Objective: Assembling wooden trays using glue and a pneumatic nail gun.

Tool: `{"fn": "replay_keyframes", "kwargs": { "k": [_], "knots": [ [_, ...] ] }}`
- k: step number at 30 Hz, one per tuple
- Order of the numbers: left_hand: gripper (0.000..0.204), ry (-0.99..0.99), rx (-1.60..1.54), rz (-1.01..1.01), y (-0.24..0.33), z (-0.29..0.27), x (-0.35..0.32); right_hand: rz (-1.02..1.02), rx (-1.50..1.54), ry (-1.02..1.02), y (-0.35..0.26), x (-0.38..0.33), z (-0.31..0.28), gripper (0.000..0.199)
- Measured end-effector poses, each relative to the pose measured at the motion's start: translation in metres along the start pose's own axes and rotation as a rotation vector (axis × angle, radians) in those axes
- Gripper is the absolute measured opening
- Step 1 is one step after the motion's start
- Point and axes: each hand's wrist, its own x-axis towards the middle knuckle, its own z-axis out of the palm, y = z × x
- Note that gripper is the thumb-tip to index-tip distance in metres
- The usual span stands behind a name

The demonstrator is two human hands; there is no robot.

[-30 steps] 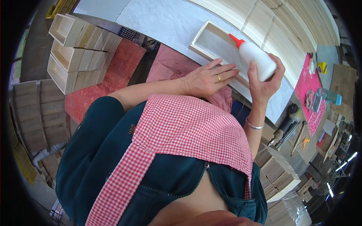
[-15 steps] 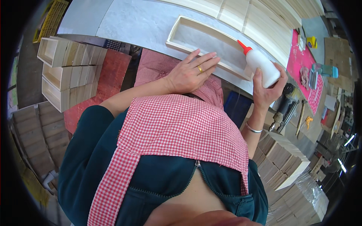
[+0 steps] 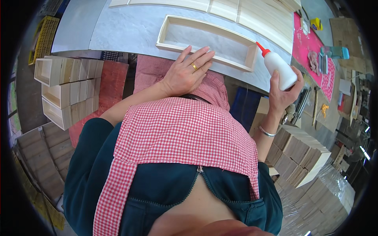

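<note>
My left hand (image 3: 188,72) lies flat with fingers spread on the near edge of a long pale wooden frame (image 3: 204,27) that rests on the grey worktop (image 3: 118,31). A gold ring is on one finger. My right hand (image 3: 284,92) grips a white glue bottle (image 3: 277,69) with a red nozzle, held upright just off the frame's right end, nozzle pointing up and left. A bracelet sits on that wrist. My red checked apron fills the middle of the view.
Stacked wooden boxes (image 3: 63,88) stand on the floor at left beside a yellow crate (image 3: 42,33). More wooden pieces (image 3: 301,151) are piled at lower right. Pale boards (image 3: 252,11) lie along the table's far side. A pink mat (image 3: 309,43) with small tools lies at right.
The glue bottle has lifted off the frame's right end and turned more upright. My left hand has slid along the frame's near edge. The view has tilted so the frame sits further left.
</note>
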Motion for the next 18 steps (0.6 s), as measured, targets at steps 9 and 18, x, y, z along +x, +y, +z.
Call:
{"fn": "replay_keyframes", "kwargs": {
  "k": [9, 18],
  "knots": [
    [0.036, 0.004, -0.003, -0.010, 0.001, 0.003, 0.000, 0.042, -0.010, -0.010, -0.007, -0.008, -0.015, 0.055],
    [0.037, 0.017, 0.007, 0.001, 0.000, 0.005, -0.001, 0.064, -0.058, -0.073, -0.025, -0.032, -0.046, 0.053]
  ]
}}
